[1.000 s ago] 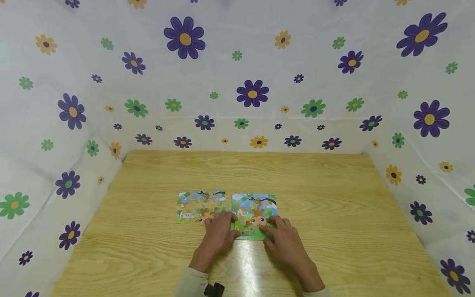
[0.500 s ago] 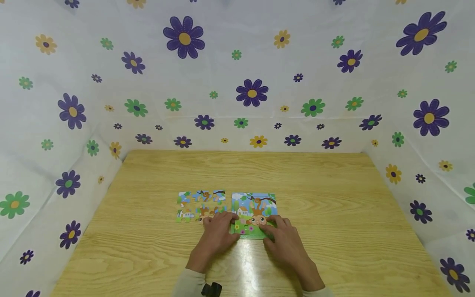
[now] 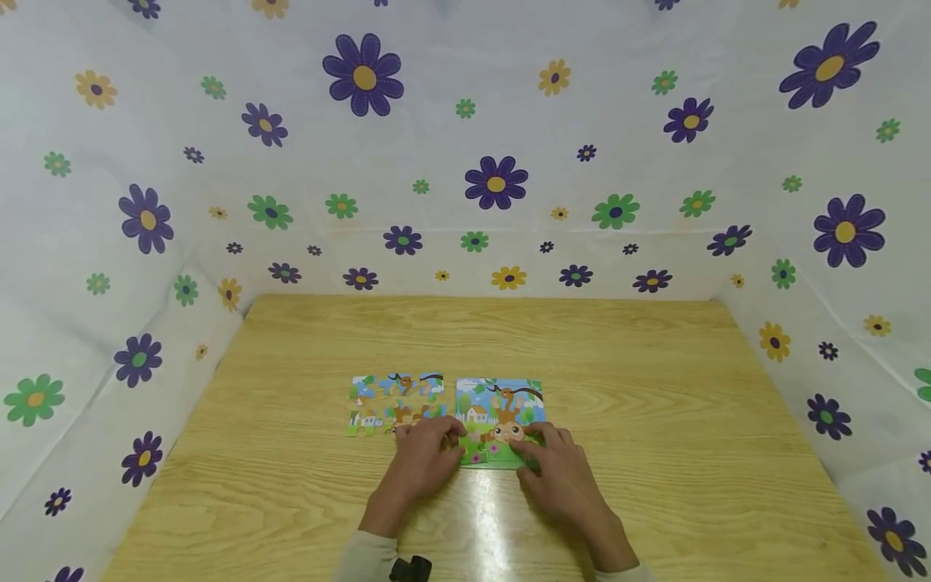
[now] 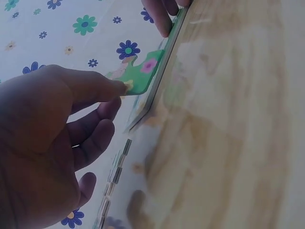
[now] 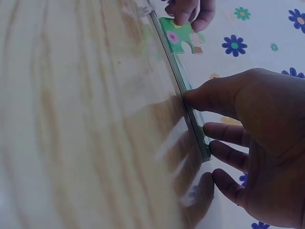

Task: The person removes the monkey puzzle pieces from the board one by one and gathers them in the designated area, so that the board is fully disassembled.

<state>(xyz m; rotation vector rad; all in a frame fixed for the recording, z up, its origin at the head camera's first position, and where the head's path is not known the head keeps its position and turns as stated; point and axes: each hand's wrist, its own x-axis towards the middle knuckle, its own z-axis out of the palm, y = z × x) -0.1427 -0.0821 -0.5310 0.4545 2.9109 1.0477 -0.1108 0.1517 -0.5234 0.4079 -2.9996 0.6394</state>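
A picture puzzle of a monkey hanging from a branch (image 3: 502, 404) lies in front of me. My left hand (image 3: 425, 457) is at its lower left corner. In the left wrist view, the thumb and index finger of that hand pinch a green jigsaw piece (image 4: 143, 74) with a pink flower, tilted up at the puzzle's edge; its other fingers hang loosely bent. My right hand (image 3: 560, 469) rests at the lower right corner. Its thumb touches the picture, and its nearly straight fingers (image 5: 228, 155) touch the edge of the puzzle's thin board (image 5: 178, 76).
Left of the puzzle, several loose jigsaw pieces (image 3: 367, 420) lie flat in rows, partly behind the left hand. The wooden table (image 3: 655, 388) is bordered by a white flowered cloth (image 3: 407, 162) at the back and sides.
The green piece at the puzzle's lower left has shifted slightly and is tilted, with its yellow flower now covered in the head view. The left wrist has moved slightly left; the right hand stays put.
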